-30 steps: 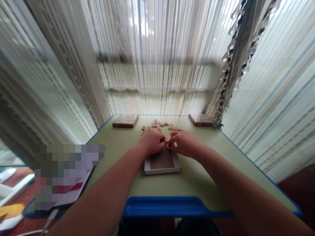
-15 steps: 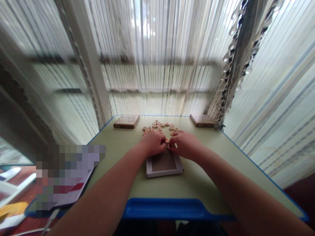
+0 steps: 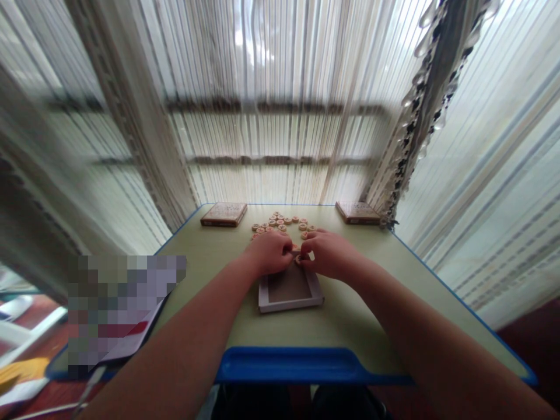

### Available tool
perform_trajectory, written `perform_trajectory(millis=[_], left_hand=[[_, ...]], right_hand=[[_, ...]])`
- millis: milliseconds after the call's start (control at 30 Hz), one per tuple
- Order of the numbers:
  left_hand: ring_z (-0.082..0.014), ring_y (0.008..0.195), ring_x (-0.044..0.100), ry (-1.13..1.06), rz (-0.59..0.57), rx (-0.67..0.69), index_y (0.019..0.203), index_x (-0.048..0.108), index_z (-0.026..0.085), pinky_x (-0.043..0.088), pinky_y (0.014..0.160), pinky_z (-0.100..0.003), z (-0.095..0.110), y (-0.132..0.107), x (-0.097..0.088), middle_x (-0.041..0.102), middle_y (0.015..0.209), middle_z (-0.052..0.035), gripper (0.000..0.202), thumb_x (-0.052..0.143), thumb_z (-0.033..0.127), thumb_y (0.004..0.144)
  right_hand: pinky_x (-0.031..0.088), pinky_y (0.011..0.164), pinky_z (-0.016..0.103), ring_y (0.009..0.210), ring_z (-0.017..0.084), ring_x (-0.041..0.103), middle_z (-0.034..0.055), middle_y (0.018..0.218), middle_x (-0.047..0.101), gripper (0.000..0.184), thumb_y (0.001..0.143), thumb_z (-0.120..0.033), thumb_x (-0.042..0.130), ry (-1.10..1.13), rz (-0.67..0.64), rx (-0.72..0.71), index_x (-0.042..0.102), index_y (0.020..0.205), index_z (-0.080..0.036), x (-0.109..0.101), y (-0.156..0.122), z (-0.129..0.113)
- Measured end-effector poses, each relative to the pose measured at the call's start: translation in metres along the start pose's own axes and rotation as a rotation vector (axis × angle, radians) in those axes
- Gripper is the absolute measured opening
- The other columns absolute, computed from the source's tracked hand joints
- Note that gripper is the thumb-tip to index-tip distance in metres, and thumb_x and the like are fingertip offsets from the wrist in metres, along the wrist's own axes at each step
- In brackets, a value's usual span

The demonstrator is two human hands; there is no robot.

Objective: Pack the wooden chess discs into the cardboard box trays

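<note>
An open shallow box (image 3: 289,303) with pale walls and a brown floor lies in front of me on the table. My left hand (image 3: 272,252) reaches over its far left part, fingers curled closed; what they hold, if anything, is hidden. Between the thumb and fingers of my right hand (image 3: 326,252), at the box's far end, is a round wooden Chinese chess piece (image 3: 298,259). Several more Chinese chess pieces (image 3: 280,222), marked in red or dark, lie loosely scattered just beyond both hands. Some are partly covered by the hands.
Two flat brown boxes stand at the back, a left one (image 3: 224,214) and a right one (image 3: 357,212). A blurred-out tablet-like object (image 3: 131,315) lies at the left edge. The pale green table (image 3: 359,335) has a blue rim and front trough (image 3: 291,364). Curtains (image 3: 280,134) hang behind.
The view has shifted slightly. My right fingers have moved a little at the box's far end, and the chess piece there shows more plainly. My left hand stays almost in place.
</note>
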State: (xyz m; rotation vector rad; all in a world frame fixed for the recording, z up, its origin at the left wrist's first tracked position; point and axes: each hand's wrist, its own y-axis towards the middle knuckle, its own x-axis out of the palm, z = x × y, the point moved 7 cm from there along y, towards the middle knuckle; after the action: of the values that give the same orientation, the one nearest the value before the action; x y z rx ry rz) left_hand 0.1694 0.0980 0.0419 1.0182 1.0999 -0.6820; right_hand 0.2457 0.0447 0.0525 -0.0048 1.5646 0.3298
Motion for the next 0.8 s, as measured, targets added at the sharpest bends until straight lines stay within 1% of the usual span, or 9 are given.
perform_trajectory(millis=[133,200,267,333,433,500,567,667,800], left_hand=[[-0.0185,0.079,0.055,0.037,0.105,-0.112,0.07,0.065,0.018,0.044,0.076,-0.031,-0.016,0.001,-0.007,0.064,0.076,-0.0049,0.022,0.045,0.027,0.073],[-0.0199,0.083,0.056,0.087,0.221,-0.238,0.074,0.066,0.017,0.043,0.08,-0.033,-0.035,0.001,-0.014,0.065,0.08,-0.0067,0.028,0.039,0.024,0.076],[-0.0198,0.088,0.056,0.086,0.287,-0.36,0.083,0.067,0.015,0.042,0.085,-0.033,-0.057,-0.001,-0.015,0.066,0.088,-0.0081,0.033,0.036,0.021,0.078],[-0.019,0.097,0.055,0.057,0.286,-0.415,0.098,0.065,0.013,0.039,0.091,-0.031,-0.075,0.0,-0.009,0.065,0.1,-0.0083,0.037,0.034,0.018,0.078],[-0.0185,0.115,0.045,0.025,0.159,-0.379,0.116,0.055,0.014,0.032,0.1,-0.031,-0.085,0.007,0.009,0.056,0.121,-0.0063,0.042,0.034,0.02,0.081],[-0.019,0.119,0.042,0.009,0.054,-0.337,0.117,0.055,0.018,0.03,0.101,-0.032,-0.084,0.011,0.019,0.052,0.125,-0.0053,0.04,0.033,0.027,0.084],[-0.0189,0.112,0.048,-0.021,-0.004,-0.312,0.108,0.06,0.019,0.035,0.095,-0.032,-0.081,0.013,0.022,0.057,0.118,-0.0068,0.041,0.028,0.033,0.087],[-0.0196,0.095,0.057,-0.034,0.029,-0.341,0.094,0.065,0.016,0.042,0.084,-0.03,-0.083,0.01,0.016,0.064,0.1,-0.0104,0.046,0.025,0.039,0.088],[-0.0193,0.095,0.056,-0.006,0.138,-0.413,0.106,0.061,0.015,0.041,0.086,-0.03,-0.089,0.004,0.005,0.062,0.102,-0.0108,0.036,0.039,0.031,0.082]], right_hand=[[0.039,0.071,0.029,0.087,0.021,0.054,0.0054,0.085,0.063,0.02,0.073,-0.04,0.056,-0.012,-0.001,0.008,0.068,0.075,-0.024,-0.003,0.0,-0.001],[0.038,0.069,0.029,0.085,0.02,0.054,0.0052,0.086,0.063,0.025,0.073,-0.045,0.055,-0.004,0.015,0.044,0.068,0.078,-0.024,-0.007,0.0,0.002],[0.038,0.069,0.029,0.086,0.02,0.053,0.0056,0.091,0.062,0.03,0.076,-0.049,0.051,0.005,0.06,0.09,0.067,0.084,-0.024,-0.012,-0.001,0.006],[0.038,0.071,0.029,0.089,0.02,0.053,0.0065,0.096,0.062,0.035,0.08,-0.051,0.046,0.009,0.097,0.123,0.066,0.088,-0.024,-0.015,-0.001,0.011],[0.037,0.075,0.03,0.091,0.021,0.052,0.0078,0.098,0.062,0.038,0.082,-0.051,0.041,-0.002,0.08,0.143,0.066,0.088,-0.022,-0.012,0.001,0.014],[0.037,0.075,0.03,0.091,0.021,0.052,0.0079,0.096,0.062,0.039,0.083,-0.05,0.04,-0.009,0.056,0.14,0.066,0.088,-0.022,-0.008,0.002,0.013],[0.037,0.074,0.03,0.09,0.02,0.053,0.0078,0.095,0.062,0.039,0.083,-0.049,0.04,-0.013,0.046,0.123,0.067,0.086,-0.022,-0.006,0.003,0.01],[0.037,0.074,0.029,0.089,0.02,0.053,0.0081,0.095,0.062,0.039,0.084,-0.049,0.04,-0.01,0.06,0.105,0.068,0.084,-0.021,-0.005,0.004,0.008],[0.038,0.074,0.029,0.088,0.019,0.054,0.0087,0.097,0.062,0.039,0.083,-0.049,0.041,0.006,0.07,0.116,0.068,0.083,-0.021,-0.002,0.003,0.013]])
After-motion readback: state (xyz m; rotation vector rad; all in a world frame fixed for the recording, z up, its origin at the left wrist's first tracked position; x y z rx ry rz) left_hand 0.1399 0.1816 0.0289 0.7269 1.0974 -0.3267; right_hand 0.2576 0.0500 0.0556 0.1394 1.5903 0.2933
